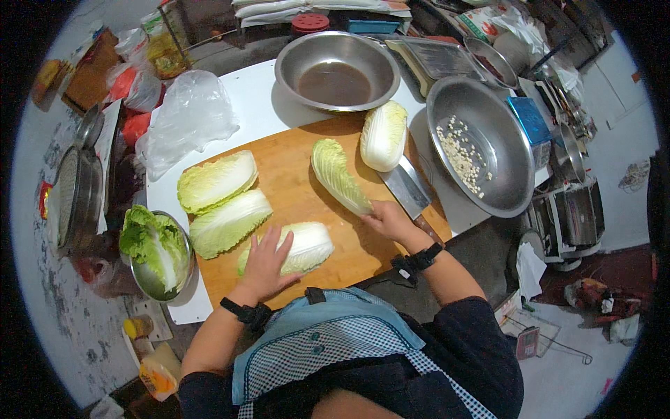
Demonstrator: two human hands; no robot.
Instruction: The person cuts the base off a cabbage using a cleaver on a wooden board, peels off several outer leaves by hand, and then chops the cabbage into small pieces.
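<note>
My right hand (pixel 387 219) grips a single napa cabbage leaf (pixel 336 175) by its near end, over the right half of a wooden cutting board (pixel 293 180). With fingers spread, my left hand (pixel 269 262) rests on the near side of a pale napa cabbage piece (pixel 310 245). Two more cabbage pieces lie at the board's left: an upper one (pixel 220 180) and a lower one (pixel 230 222). A whole-looking napa cabbage (pixel 384 136) sits at the far right, partly over the blade of a cleaver (pixel 407 184). The cleaver's wooden handle points toward me, beside my right wrist.
Behind the board stands a steel basin (pixel 282 68) with brown liquid. Another steel basin (pixel 505 178) at the right contains chopped white bits. On the left are a metal bowl (pixel 188 262) with green leaves and a clear plastic bag (pixel 191 115). A white table (pixel 251 81) supports the board.
</note>
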